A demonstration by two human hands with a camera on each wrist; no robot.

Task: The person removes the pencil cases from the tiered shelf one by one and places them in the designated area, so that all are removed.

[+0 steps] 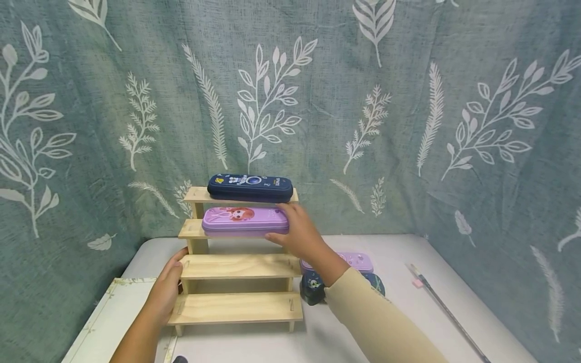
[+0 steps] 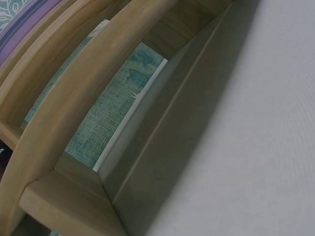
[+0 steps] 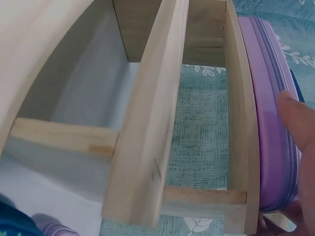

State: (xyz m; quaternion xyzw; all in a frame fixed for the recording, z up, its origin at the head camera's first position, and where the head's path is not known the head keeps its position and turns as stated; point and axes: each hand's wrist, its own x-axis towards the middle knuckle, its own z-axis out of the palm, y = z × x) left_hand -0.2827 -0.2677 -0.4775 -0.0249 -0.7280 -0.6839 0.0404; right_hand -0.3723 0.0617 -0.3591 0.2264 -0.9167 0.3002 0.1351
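A light wooden stepped rack (image 1: 240, 265) stands on the white table in the head view. On its second tier from the top lies a purple pencil case (image 1: 245, 223) with a red-haired doll figure on the lid. My right hand (image 1: 297, 229) grips that case by its right end; in the right wrist view a finger (image 3: 295, 115) rests along its zip side. A navy pencil case (image 1: 251, 189) with an astronaut print sits on the top tier. At the rack's left side, level with the third tier, my left hand (image 1: 167, 287) holds the frame.
Right of the rack lie another purple pencil case (image 1: 360, 261) and a dark patterned case (image 1: 312, 288), partly hidden by my right forearm. Farther right are a long paintbrush (image 1: 449, 315) and a small pink block (image 1: 417, 284). A floral-edged white board (image 1: 119, 310) lies at left.
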